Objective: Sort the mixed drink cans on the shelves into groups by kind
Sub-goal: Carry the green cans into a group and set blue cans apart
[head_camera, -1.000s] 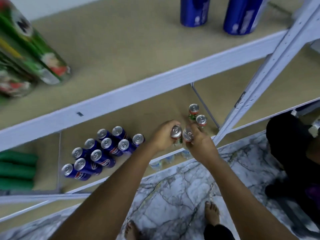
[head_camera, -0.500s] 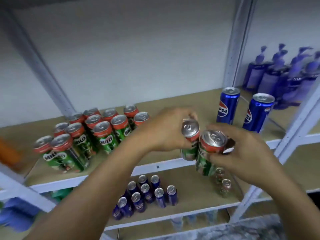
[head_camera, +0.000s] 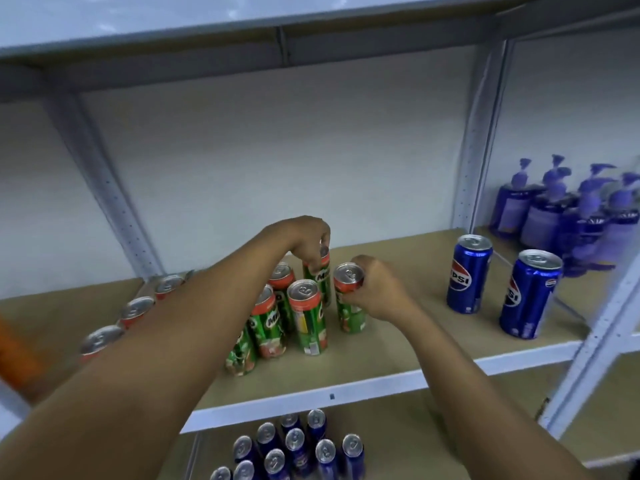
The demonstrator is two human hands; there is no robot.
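Observation:
My left hand [head_camera: 306,242] grips the top of a green Milo can [head_camera: 320,280] at the back right of the Milo group [head_camera: 277,317] on the middle shelf [head_camera: 398,344]. My right hand [head_camera: 375,292] holds a second green Milo can [head_camera: 348,306], standing on the shelf just right of the group. Part of the group is hidden behind my left forearm. Two blue Pepsi cans [head_camera: 469,275] [head_camera: 528,294] stand apart at the right of the same shelf. Several blue Pepsi cans [head_camera: 294,445] are grouped on the shelf below.
Purple pump bottles [head_camera: 568,209] crowd the neighbouring bay at the right. A white upright post [head_camera: 474,140] divides the bays. An orange object [head_camera: 15,355] lies at the far left. An upper shelf board [head_camera: 242,26] hangs overhead.
Both hands rose from the lower shelf with a Milo can each and have brought them onto the middle shelf beside the Milo group. The camera tilted upward.

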